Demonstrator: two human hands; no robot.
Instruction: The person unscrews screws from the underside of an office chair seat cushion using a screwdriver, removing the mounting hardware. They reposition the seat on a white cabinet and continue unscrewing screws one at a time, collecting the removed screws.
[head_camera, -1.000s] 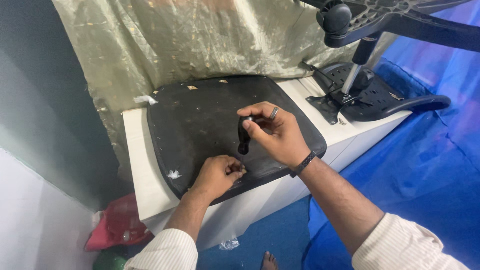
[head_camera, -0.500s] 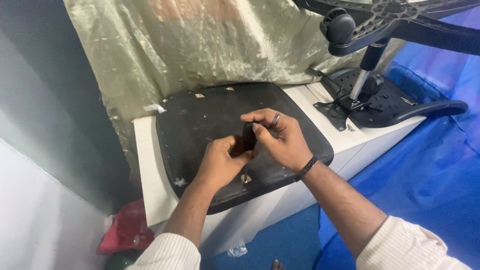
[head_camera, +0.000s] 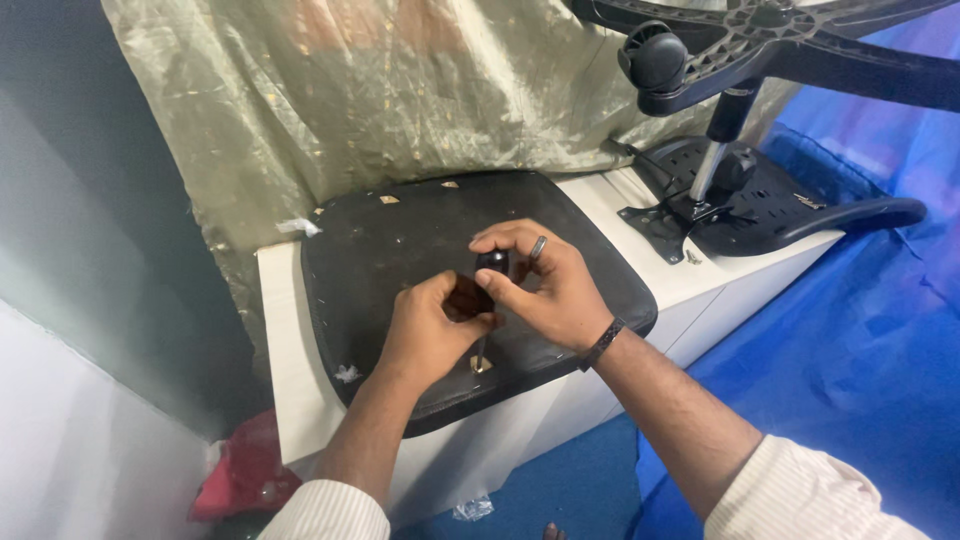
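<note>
A: What is held at this moment?

B: A black-handled screwdriver (head_camera: 489, 285) is gripped upright over the near middle of the black seat pad (head_camera: 400, 250). The right hand (head_camera: 545, 290) is wrapped round the handle from the right, its fingers (head_camera: 500, 240) curled over the top and pressed against it. The left hand (head_camera: 430, 330) is set against the tool from the left, its fingers bent in and pinching it just under the handle.

A: And where is the tip placed?

B: The shaft is pointed straight down at a small brass-coloured fitting (head_camera: 481, 364) on the pad, close to the near edge. Whether the tip is seated in it cannot be told; it is partly hidden by the left hand.

A: How far along is the work judged to be?

B: It is judged to be in the middle of driving at this one fitting. The pad is laid flat on the white surface (head_camera: 285, 330), and nothing is yet fixed to it. The chair base with its castor (head_camera: 655, 58) and the mechanism plate (head_camera: 760, 200) are seen well apart at the far right, unattached. Scraps of torn material (head_camera: 297, 226) are scattered on the pad and surface.
</note>
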